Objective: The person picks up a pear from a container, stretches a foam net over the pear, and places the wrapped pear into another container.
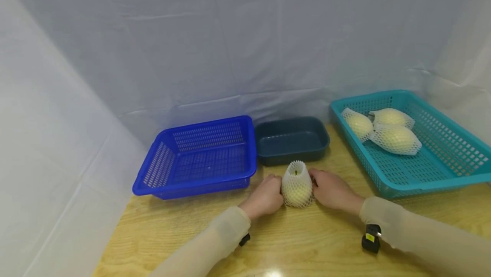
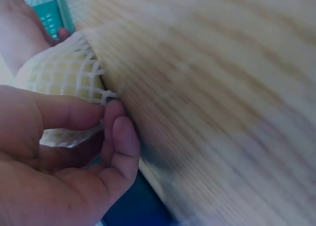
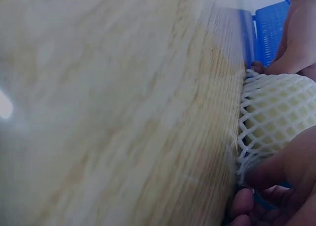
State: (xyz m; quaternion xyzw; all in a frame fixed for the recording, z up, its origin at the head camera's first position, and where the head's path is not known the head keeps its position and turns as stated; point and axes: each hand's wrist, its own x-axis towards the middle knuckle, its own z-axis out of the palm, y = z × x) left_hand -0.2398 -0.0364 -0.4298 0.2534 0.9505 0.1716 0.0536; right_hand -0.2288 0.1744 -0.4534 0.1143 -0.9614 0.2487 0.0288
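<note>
A round pale-yellow fruit (image 1: 298, 195) with a short green stem stands on the table inside a white foam net (image 1: 296, 168). At its left side my left hand (image 1: 267, 196) pinches the lower rim of the net between thumb and fingertips, as the left wrist view shows close up. On the opposite side my right hand (image 1: 333, 189) pinches the net's lower edge too; in the right wrist view its fingertips are partly hidden. The net (image 3: 276, 107) reaches down to the tabletop, and its upper end is gathered loosely above the fruit.
A blue basket (image 1: 195, 185) stands to the left. Behind the fruit is a dark teal tray (image 1: 293, 157). The turquoise basket (image 1: 422, 185) on the right holds three netted fruits (image 1: 397, 138). White sheeting (image 1: 230, 47) hangs behind the wooden table (image 1: 299, 243).
</note>
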